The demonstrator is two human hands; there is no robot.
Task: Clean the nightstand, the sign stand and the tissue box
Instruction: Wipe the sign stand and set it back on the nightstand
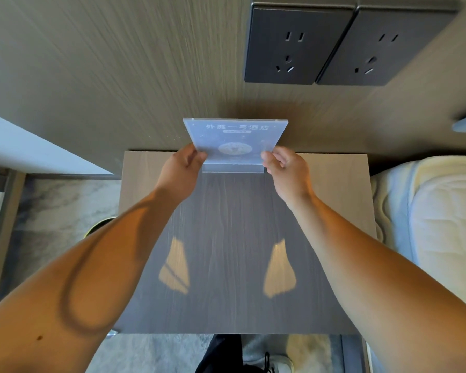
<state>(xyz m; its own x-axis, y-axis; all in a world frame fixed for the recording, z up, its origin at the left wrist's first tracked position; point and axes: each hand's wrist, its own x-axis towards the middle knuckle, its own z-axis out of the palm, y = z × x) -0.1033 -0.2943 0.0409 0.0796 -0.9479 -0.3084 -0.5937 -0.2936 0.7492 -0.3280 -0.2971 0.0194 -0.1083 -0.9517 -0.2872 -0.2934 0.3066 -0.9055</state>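
Note:
A clear acrylic sign stand (234,138) with a pale blue card and white lettering stands at the back middle of the wooden nightstand (234,238), close to the wall. My left hand (184,164) pinches its lower left edge. My right hand (284,164) pinches its lower right edge. The stand's base touches or sits just above the top; I cannot tell which. No tissue box and no cloth are in view.
Two dark wall sockets (296,44) sit on the wood panel above. A bed with a white mattress (428,224) borders the nightstand on the right. A marble-look floor (59,205) lies to the left, and my shoe (277,364) shows below the front edge.

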